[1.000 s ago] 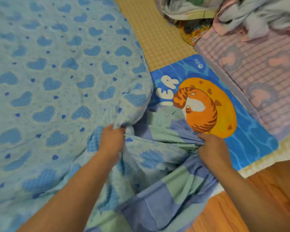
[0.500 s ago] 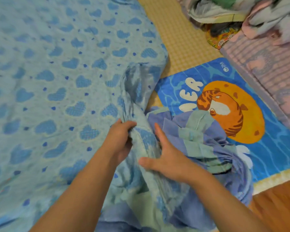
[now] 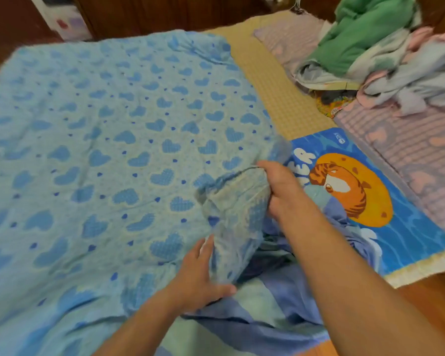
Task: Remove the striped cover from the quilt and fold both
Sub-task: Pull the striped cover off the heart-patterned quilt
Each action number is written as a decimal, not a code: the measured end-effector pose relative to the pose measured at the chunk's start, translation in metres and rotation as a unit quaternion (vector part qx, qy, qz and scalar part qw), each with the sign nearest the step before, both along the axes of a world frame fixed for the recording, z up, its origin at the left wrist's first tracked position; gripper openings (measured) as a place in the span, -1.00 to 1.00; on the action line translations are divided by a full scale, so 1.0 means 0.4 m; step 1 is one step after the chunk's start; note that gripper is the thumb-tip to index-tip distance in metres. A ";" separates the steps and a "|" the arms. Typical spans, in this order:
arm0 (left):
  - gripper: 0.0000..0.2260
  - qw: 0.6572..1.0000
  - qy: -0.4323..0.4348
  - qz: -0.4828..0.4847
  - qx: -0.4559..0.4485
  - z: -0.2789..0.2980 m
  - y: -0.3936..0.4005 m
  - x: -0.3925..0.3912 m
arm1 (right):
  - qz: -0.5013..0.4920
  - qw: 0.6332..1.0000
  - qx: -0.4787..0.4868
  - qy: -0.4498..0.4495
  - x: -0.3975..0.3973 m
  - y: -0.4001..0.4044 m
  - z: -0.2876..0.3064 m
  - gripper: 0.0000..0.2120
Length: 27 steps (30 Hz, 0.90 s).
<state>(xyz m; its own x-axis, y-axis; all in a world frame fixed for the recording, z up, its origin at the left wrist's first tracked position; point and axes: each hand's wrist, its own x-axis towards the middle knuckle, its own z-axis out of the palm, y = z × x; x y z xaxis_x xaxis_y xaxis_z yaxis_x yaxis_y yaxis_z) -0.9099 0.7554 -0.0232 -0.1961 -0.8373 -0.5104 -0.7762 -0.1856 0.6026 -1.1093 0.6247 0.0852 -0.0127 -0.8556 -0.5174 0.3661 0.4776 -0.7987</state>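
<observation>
Head view: the heart-print quilt (image 3: 118,155) lies spread flat, its near corner bunched against the tiger mat (image 3: 385,201). The right hand (image 3: 280,191) grips that corner; the left hand (image 3: 201,276) presses flat-fingered just below it. The striped cover (image 3: 280,312) lies crumpled beside the mat (apparently already off). Both look soft and limp; corners and edges are probably the best holds for folding.

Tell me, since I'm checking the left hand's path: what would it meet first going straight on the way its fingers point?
Probably the raised fold of the heart-print quilt; the left hand already touches it.
</observation>
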 end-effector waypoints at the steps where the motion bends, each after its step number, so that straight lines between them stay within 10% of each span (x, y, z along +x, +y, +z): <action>1: -0.22 0.997 0.014 0.057 -0.058 0.004 0.000 -0.006 | 0.029 0.997 -0.078 0.001 0.014 -0.004 0.057 -0.73; 3: -0.71 0.974 0.027 0.145 -0.170 0.021 -0.006 -0.024 | -0.013 0.983 -0.111 0.148 -0.047 -0.009 0.080 -0.71; 7: -0.78 0.981 -0.073 -0.058 -0.172 0.010 -0.013 -0.140 | -0.109 0.860 0.195 0.459 -0.342 0.061 -0.167 -0.67; 13: -0.79 0.995 -0.046 -0.038 -0.079 -0.139 0.019 -0.181 | -0.124 0.873 0.209 0.422 -0.490 0.077 -0.380 -0.61; 19: -0.28 0.962 -0.260 -0.086 -0.015 -0.257 0.147 -0.241 | -0.092 0.890 0.181 0.408 -0.567 0.141 -0.477 -0.63; 24: -0.71 0.931 -0.332 -0.013 -0.149 -0.208 0.190 -0.220 | -0.027 0.893 0.222 0.390 -0.566 0.135 -0.464 -0.57; 27: -0.80 0.955 -0.248 0.097 -0.133 -0.153 0.142 -0.217 | -0.134 0.961 0.195 0.141 -0.508 0.057 -0.374 -0.64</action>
<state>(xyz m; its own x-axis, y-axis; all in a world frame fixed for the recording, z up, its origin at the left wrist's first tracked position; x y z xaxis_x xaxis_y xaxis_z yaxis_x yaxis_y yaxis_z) -0.9966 0.8121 -0.0842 0.1872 -0.9460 -0.2645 -0.9445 -0.2473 0.2161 -1.3125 0.6475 -0.0645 -0.3922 -0.5446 -0.7414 0.3124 0.6792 -0.6641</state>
